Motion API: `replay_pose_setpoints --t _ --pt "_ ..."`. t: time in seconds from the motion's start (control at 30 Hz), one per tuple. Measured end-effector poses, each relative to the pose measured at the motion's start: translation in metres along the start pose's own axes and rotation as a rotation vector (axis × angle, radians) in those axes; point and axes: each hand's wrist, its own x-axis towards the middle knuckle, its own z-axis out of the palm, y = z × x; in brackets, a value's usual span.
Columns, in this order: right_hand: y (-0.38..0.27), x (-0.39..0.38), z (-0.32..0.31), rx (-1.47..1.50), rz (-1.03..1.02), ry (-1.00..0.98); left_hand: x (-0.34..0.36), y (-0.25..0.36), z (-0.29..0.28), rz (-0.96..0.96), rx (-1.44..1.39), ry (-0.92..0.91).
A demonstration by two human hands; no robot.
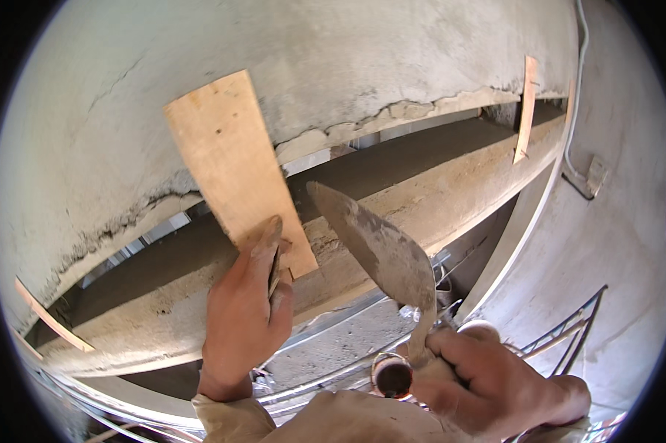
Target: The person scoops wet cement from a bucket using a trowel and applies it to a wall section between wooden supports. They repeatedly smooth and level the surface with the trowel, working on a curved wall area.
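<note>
My right hand is wrapped round the handle of a pointed trowel, in the lower right. Its mortar-smeared blade points up and left, its tip near the edge of a wide wooden board. That pale board spans the long opening, from the plastered wall above to the concrete ledge below. My left hand lies over the board's lower end, index finger stretched along its face. Between its thumb and fingers is a thin, flat, dark-edged piece, mostly hidden, its kind unclear.
Narrow wooden strips cross the opening at right and left. Cracked plaster edges the wall above. A bucket stands below, near my right hand. A cable runs down the right wall to a small box.
</note>
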Motion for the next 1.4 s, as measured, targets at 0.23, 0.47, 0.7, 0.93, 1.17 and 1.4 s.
replay_pose_setpoints --t 0.23,0.47,0.7,0.93,1.17,1.4 --pt "0.043 0.044 0.018 0.265 -0.091 -0.057 -0.001 0.001 0.001 -0.035 0.053 -0.066" --pt "0.061 0.04 0.046 0.306 -0.319 0.053 0.004 0.007 0.008 -0.028 0.104 -0.054" --pt "0.1 0.038 0.048 0.287 -0.461 -0.005 -0.008 0.006 0.0 -0.084 0.195 -0.031" --pt "0.356 -0.067 0.097 0.659 0.071 0.073 0.023 0.002 0.042 0.143 0.414 -0.004" --pt "0.65 -0.115 0.364 -0.024 1.095 -0.044 -0.028 -0.082 0.029 -0.374 0.548 -0.083" --pt "0.868 -0.067 0.493 0.106 1.413 0.112 -0.057 -0.117 0.153 -0.378 0.632 -0.382"
